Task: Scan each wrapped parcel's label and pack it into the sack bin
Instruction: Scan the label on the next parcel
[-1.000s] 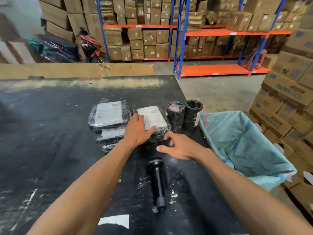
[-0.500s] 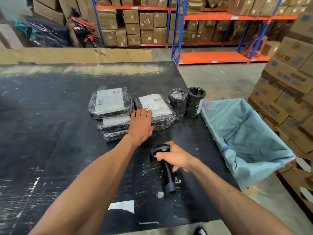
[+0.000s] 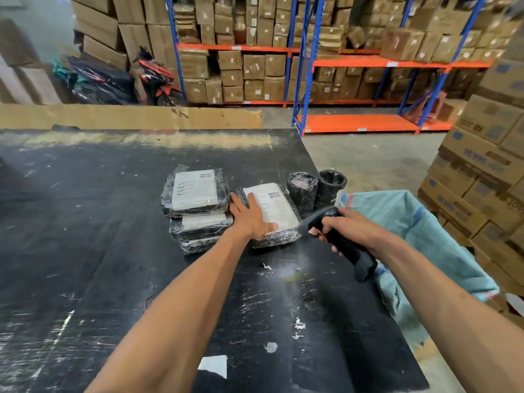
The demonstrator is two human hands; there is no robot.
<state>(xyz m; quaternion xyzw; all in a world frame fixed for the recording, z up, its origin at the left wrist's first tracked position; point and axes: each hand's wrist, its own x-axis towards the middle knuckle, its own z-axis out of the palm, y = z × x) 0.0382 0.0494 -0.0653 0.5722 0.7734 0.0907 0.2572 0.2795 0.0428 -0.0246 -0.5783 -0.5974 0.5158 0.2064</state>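
Head view: four flat parcels wrapped in black film with white labels lie on the scratched black table (image 3: 85,251). Three form a stack (image 3: 198,211), label side up; a fourth single parcel (image 3: 279,211) lies just right of the stack, label up, its long axis running away from the person with the barcode at the far end. Left hand (image 3: 251,219) rests flat on this parcel, fingers spread, not clenched. Right hand (image 3: 350,229) is clenched around the black handheld scanner (image 3: 340,239); its head points left toward the single parcel, handle trailing down-right over the table's edge. Two black upright cylinders (image 3: 314,190) stand side by side behind the scanner. One pale blue woven sack (image 3: 425,234) hangs open right of the table; its contents cannot be made out.
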